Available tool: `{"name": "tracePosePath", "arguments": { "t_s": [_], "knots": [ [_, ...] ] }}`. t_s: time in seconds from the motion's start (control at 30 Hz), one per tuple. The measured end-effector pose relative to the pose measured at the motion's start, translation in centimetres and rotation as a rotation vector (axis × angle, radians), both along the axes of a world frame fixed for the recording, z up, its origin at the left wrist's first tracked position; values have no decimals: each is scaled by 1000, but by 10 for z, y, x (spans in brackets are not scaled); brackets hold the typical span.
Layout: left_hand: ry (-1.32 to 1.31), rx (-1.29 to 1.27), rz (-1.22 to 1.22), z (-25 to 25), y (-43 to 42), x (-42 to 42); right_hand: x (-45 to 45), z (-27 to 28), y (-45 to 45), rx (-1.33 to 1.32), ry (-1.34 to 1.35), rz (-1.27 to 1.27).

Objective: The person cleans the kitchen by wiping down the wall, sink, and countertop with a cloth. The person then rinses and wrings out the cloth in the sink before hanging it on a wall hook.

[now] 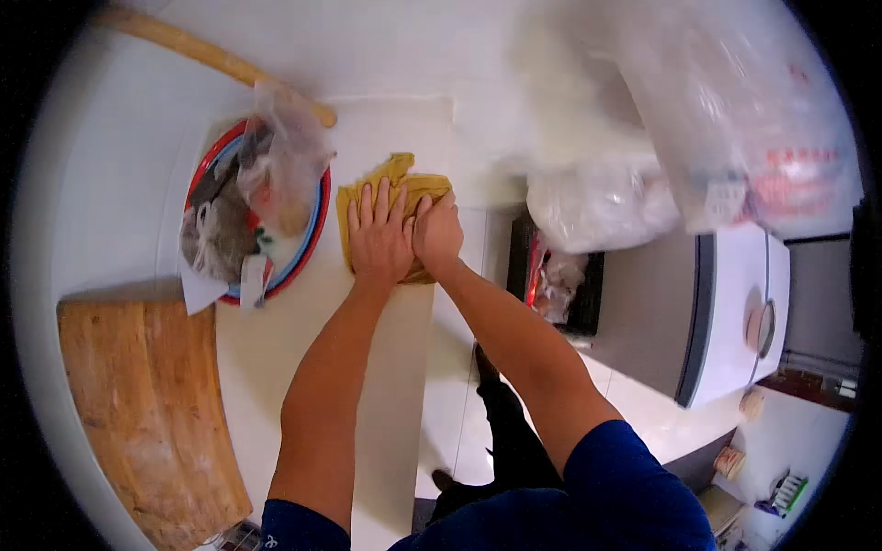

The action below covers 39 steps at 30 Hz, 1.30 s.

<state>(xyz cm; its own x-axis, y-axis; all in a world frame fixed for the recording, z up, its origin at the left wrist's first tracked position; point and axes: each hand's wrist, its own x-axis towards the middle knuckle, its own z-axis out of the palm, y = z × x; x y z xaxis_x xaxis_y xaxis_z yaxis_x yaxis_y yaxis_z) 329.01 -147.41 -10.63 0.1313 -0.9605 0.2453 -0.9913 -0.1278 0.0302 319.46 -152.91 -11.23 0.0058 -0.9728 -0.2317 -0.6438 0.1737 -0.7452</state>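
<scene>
Plainly, the board [152, 413] sat at the far left of the counter [390, 367], and the basin [322, 219] came next, a thin bag [289, 151] overhanging its rim; sideways strokes would do best, I judged, to stop short of both. Just right of the basin, the cloth [428, 184] lay rumpled on the counter beneath both hands. The left hand [381, 246] pressed on it with fingers extended and a little spread, pinching nothing, which looked a sound way to share the weight out evenly. The right hand [441, 237] was close against it, fingers bent inward; from above, I could not fairly tell whether they gripped a fold. Flattening the loose corner beyond the fingers would likely have given smoother contact, and the counter's right edge, near the right hand, called for care.
</scene>
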Motion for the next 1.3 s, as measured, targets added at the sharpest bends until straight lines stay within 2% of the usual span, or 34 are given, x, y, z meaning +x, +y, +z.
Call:
{"name": "tracePosePath", "arguments": {
  "t_s": [0.17, 0.27, 0.33, 0.37, 0.4, 0.47, 0.53, 0.57, 0.63, 0.67, 0.73, 0.83, 0.9, 0.97, 1.03, 1.1, 1.13, 1.17, 1.3],
  "knots": [
    [102, 46, 9, 5, -52, 7, 9, -10, -63, -38, 52, 18],
    [27, 35, 6, -6, -65, 13, 12, -21, -74, -55, 119, 30],
    [19, 35, 13, -1, -75, 14, 13, -15, -87, 3, 71, 61],
    [18, 7, 31, -2, -80, 15, 13, -25, -86, -123, 29, 25],
    [31, -12, 46, -5, -73, 10, 7, -22, -84, -154, 12, 90],
    [66, 1, 87, -10, -53, 0, 5, -11, -67, -247, 101, 98],
    [118, 18, 99, -13, -23, -11, -7, -37, -44, -552, 160, 249],
    [109, 32, 114, -13, 0, -19, -20, -48, -26, -543, 177, 266],
    [86, 16, 154, -4, 52, -24, -28, -52, 14, -802, 369, 430],
    [111, 13, 159, -5, 88, -28, -28, -46, 46, -815, 360, 445],
    [161, -34, 163, -9, 156, -38, -35, -33, 113, -831, 508, 553],
    [202, -71, 209, -8, 273, -45, -35, -31, 219, -783, 529, 675],
    [241, 9, 268, -11, 350, -51, -35, -21, 295, -764, 483, 796],
    [243, 170, 386, -1, 428, -59, -31, -18, 365, -730, 430, 930],
    [240, 54, 525, -7, 488, -70, -24, -3, 423, -678, 417, 1074],
    [252, 82, 534, 0, 514, -64, -14, 11, 435, -671, 401, 1145],
    [271, 130, 536, 6, 518, -57, -8, 11, 434, -657, 312, 1192],
    [265, 128, 542, 7, 511, -44, 1, 10, 429, -645, 222, 1240],
    [140, 154, 572, 1, 448, 35, 92, 3, 363, -689, 205, 1249]
  ]
}}
